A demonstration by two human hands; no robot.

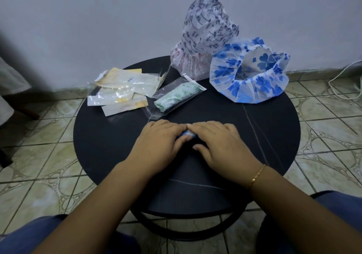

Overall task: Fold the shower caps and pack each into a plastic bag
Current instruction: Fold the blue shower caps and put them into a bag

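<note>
Two hands are down on the round black table [274, 136], side by side, pressing a small rolled-up shower cap [189, 134] flat; only a sliver of blue and white peeks out between them. The left hand [158, 142] and right hand [221, 144] both have their fingers fairly straight and laid over the roll, fingertips touching, so it looks more like pressing than gripping. Looks like the folding step is almost done on this one. Beyond the hands sits a bagged green cap [177, 95], with the pile of empty plastic bags [121, 89] just left of it. Further back, the blue flower cap [248, 71] and music-note cap [207, 34] wait unfolded. Next she'd probably need to keep the roll tight while grabbing a bag.
</note>
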